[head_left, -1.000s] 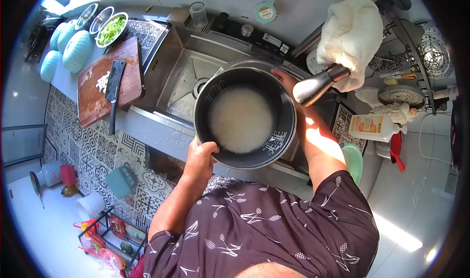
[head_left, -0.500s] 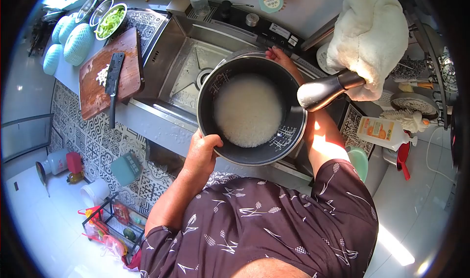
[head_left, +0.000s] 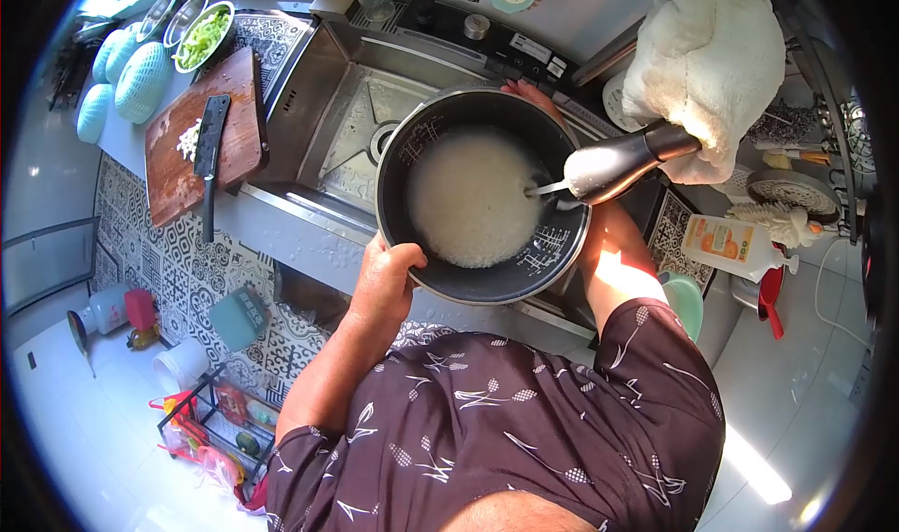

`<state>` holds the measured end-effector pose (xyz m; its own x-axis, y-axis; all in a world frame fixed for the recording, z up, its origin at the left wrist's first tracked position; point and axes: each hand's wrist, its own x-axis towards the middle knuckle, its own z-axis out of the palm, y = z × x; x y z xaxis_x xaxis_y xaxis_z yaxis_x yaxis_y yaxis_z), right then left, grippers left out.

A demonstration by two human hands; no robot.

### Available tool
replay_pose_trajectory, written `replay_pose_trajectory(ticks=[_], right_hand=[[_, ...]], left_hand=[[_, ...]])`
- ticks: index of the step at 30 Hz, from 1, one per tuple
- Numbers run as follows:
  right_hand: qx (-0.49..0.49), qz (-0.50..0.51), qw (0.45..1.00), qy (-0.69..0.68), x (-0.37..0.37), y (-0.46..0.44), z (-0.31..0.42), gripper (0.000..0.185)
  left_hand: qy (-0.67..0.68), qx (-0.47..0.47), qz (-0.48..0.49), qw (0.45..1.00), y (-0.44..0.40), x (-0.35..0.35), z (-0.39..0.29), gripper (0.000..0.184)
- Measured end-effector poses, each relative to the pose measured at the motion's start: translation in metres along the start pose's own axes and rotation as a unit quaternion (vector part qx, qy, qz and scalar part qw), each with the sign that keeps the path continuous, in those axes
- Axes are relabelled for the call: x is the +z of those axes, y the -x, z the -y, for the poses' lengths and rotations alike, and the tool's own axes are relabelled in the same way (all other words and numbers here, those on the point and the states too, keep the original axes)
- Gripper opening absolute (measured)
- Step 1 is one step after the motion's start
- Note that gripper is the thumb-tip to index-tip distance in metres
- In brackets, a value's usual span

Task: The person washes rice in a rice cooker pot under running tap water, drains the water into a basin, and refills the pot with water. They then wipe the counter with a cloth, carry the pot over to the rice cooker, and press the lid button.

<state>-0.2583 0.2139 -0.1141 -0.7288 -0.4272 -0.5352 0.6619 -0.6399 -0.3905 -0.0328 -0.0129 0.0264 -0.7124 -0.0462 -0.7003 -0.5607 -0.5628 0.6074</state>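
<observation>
A dark rice cooker inner pot [head_left: 398, 162] is tilted toward me above the sink's front edge, with white grains under cloudy water [head_left: 476, 195]. My left hand [head_left: 386, 274] is closed on its near-left rim, thumb over the edge. My right arm passes around the pot's right side. My right hand [head_left: 541, 96] is at the far rim, fingers mostly hidden behind the pot, so its grip is unclear. From the black tap head [head_left: 613, 167] at the right, a thin water stream [head_left: 548, 188] runs into the pot.
Behind the pot is the steel sink [head_left: 361, 148]. On the left, a cleaver [head_left: 212, 143] and chopped white bits lie on a wooden cutting board [head_left: 167, 190], near a bowl of cut greens [head_left: 203, 37]. A white towel [head_left: 707, 64] hangs around the tap's hose.
Water has begun to run from the tap into the pot. The pot has shifted slightly up in view, and my right hand shows less behind the rim.
</observation>
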Motion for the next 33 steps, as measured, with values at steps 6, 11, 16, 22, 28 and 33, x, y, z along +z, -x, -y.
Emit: replay_pose_trajectory(ticks=[6,11,16,22,28,33], right_hand=[[-0.033,-0.055,0.998,0.024,0.014,0.01,0.002,0.02],[-0.02,-0.043,0.998,0.03,0.015,0.013,0.01,0.019],[0.066,-0.023,0.995,0.076,0.013,0.016,0.014,0.018],[-0.011,-0.013,1.0,0.002,-0.048,0.024,0.007,0.029],[-0.043,-0.041,0.994,-0.09,-0.047,0.074,-0.037,0.021],[-0.039,-0.126,0.989,0.061,-0.012,0.143,-0.066,0.022]], left_hand=[[0.023,0.013,-0.004,1.0,0.002,0.006,0.0,0.031],[0.005,0.029,0.005,1.0,0.0,-0.002,0.005,0.032],[0.009,0.043,-0.017,0.999,0.003,-0.012,0.01,0.032],[0.055,0.079,-0.043,0.994,0.019,-0.056,-0.001,0.03],[0.049,0.075,-0.058,0.994,0.026,-0.079,-0.014,0.027],[0.059,0.084,-0.057,0.993,0.035,-0.113,-0.024,0.011]])
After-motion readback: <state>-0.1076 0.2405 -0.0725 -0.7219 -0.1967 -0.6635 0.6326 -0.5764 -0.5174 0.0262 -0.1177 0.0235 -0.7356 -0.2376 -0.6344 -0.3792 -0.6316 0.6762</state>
